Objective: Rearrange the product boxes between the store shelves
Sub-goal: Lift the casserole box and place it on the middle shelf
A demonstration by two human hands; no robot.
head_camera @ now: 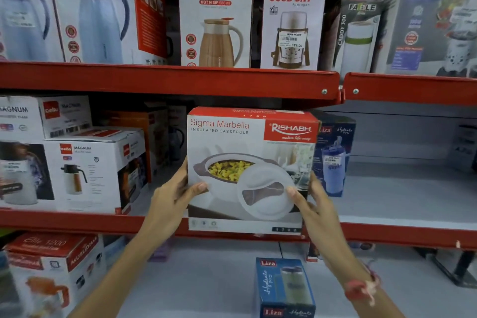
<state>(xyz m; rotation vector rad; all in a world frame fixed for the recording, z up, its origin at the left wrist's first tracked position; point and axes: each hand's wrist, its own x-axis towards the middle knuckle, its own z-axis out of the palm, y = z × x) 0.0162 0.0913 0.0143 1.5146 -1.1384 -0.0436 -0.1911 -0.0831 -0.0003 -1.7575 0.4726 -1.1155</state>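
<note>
A red and white casserole box (247, 152), printed "Sigma Marbella", stands upright at the front of the middle shelf (387, 235). My left hand (178, 188) grips its left side, thumb on the front face. Its right side is held by my right hand (307, 201) in the same way. The box's lower edge overlaps the red shelf lip; whether it rests on the shelf or hangs just before it cannot be told.
White Magnum flask boxes (95, 170) stand left of the casserole box, a blue Liza bottle box (333, 155) right behind it. Good Day boxes (216, 20) line the top shelf. Another Liza box (284, 289) and a red-topped box (51, 268) sit below. Bare grey shelf extends right.
</note>
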